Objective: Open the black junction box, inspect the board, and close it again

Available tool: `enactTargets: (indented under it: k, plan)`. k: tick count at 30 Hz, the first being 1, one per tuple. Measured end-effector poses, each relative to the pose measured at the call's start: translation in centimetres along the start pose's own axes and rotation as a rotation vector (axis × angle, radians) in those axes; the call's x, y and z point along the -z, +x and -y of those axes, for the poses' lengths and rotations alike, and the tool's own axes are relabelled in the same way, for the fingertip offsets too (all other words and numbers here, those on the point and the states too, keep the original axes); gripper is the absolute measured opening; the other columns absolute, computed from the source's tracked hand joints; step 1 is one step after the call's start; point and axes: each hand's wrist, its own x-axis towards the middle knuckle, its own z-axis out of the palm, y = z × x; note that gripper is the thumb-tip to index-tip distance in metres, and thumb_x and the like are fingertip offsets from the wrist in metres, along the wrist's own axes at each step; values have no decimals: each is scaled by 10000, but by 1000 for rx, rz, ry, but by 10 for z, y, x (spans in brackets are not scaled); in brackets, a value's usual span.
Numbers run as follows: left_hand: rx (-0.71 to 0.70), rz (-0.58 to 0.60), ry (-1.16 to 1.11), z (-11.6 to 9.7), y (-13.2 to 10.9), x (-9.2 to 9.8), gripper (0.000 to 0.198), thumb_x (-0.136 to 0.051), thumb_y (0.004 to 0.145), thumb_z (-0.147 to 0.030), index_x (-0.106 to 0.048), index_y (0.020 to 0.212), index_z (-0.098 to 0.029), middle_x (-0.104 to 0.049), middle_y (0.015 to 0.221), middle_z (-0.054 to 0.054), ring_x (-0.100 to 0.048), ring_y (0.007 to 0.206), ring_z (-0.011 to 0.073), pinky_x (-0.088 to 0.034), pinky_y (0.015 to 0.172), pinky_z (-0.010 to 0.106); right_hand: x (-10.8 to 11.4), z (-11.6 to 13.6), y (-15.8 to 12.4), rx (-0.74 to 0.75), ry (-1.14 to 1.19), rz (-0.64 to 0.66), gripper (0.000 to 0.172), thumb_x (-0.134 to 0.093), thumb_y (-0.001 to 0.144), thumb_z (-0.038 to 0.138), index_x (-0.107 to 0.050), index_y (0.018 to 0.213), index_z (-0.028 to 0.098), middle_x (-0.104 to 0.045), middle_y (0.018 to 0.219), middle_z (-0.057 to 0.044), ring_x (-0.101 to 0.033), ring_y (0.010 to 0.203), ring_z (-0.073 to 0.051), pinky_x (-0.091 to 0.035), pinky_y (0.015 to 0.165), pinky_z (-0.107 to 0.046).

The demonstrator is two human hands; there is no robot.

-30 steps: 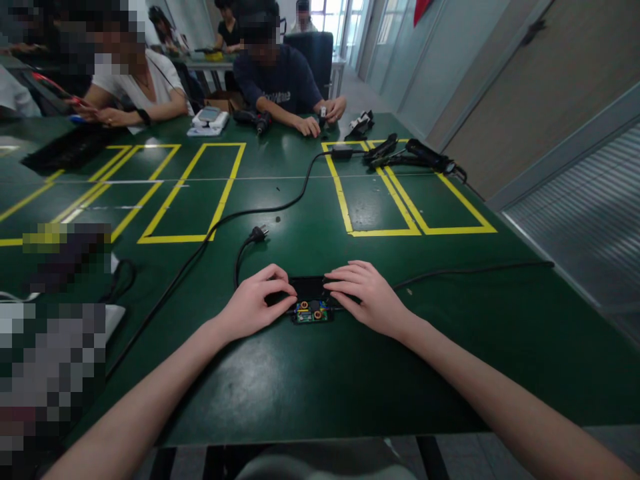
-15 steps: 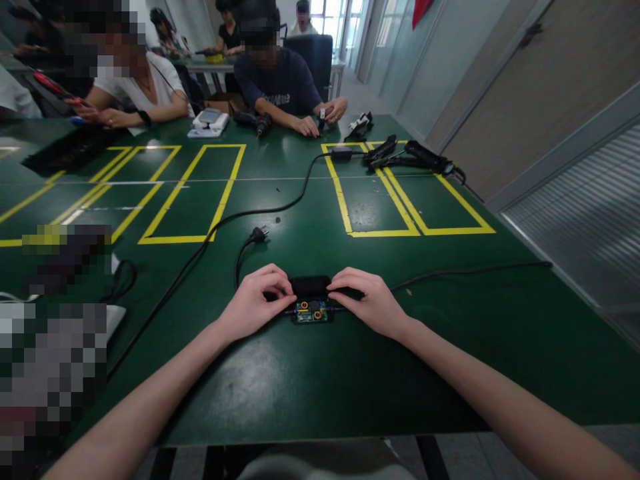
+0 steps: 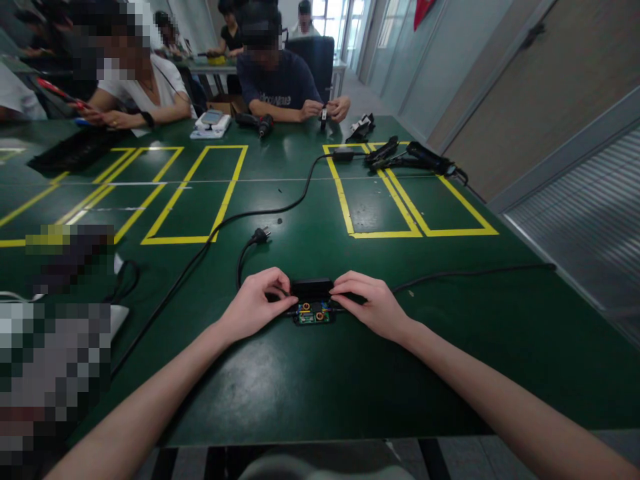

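Between my hands a small circuit board (image 3: pixel 314 313) with copper coils lies in the lower half of a black case, on the green table (image 3: pixel 240 393). Behind the board stands the black case cover (image 3: pixel 312 288), tilted up. My left hand (image 3: pixel 265 297) pinches the cover's left end between thumb and fingers. At its right end my right hand (image 3: pixel 367 299) pinches it the same way. A black cable runs out of the case on each side. The left one leads to a power plug (image 3: pixel 261 235) lying behind my left hand; the right one passes beneath my right hand.
A long black cable (image 3: pixel 250 213) with an inline box (image 3: pixel 343 155) crosses the table. Black parts (image 3: pixel 425 157) lie at the far right, near yellow tape outlines (image 3: pixel 385 235). Opposite, a person handles a small part beside a power drill (image 3: pixel 260 122) and a white scale (image 3: pixel 211 124).
The cover has tipped forward, toward the board, so less of its face shows. My hands keep their pinch at its ends. The person opposite has lifted a hand to the small part.
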Motion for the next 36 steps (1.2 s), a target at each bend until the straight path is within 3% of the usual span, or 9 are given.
enactTargets:
  k: [7,16,20,25,31,36]
  plan:
    - [11,23,-9,0,-1,1,194,-753,845,-274,-582,888,-190,-666,843,-13,-702,771,147,-626,764,299,2,3,1,50,20,10,128,-605,1016,182,-713,958,217,-748,957,-73,-733,854,-186,-607,751,-302]
    - [-11,38,24,-2,0,3,169,-741,846,-270,-610,911,-187,-677,847,-8,-665,748,133,-603,754,282,4,7,-1,37,70,13,126,-576,895,108,-593,930,229,-720,926,-60,-710,822,-197,-583,733,-317]
    - [-12,53,34,-2,0,4,154,-737,847,-266,-618,902,-185,-681,842,-6,-667,755,138,-597,759,287,4,4,-3,-48,63,24,99,-604,930,166,-613,1010,224,-741,930,-60,-735,833,-205,-614,761,-326]
    - [-14,57,58,-2,0,5,142,-737,845,-256,-624,893,-184,-691,831,-1,-659,749,142,-598,767,295,2,0,-4,-92,89,18,219,-634,960,201,-647,1179,218,-775,1000,-67,-772,882,-203,-645,816,-334]
    - [-26,64,62,-3,0,5,134,-738,851,-260,-634,887,-185,-690,833,-2,-667,762,144,-597,778,293,2,0,-3,-122,110,34,158,-627,992,220,-699,1133,222,-775,997,-70,-760,863,-203,-654,802,-347]
    - [-26,78,66,-4,0,5,111,-735,851,-251,-654,880,-181,-701,839,4,-668,776,150,-594,793,298,5,3,0,-46,131,23,111,-636,981,188,-691,1075,213,-757,1037,-87,-739,940,-210,-638,828,-354]
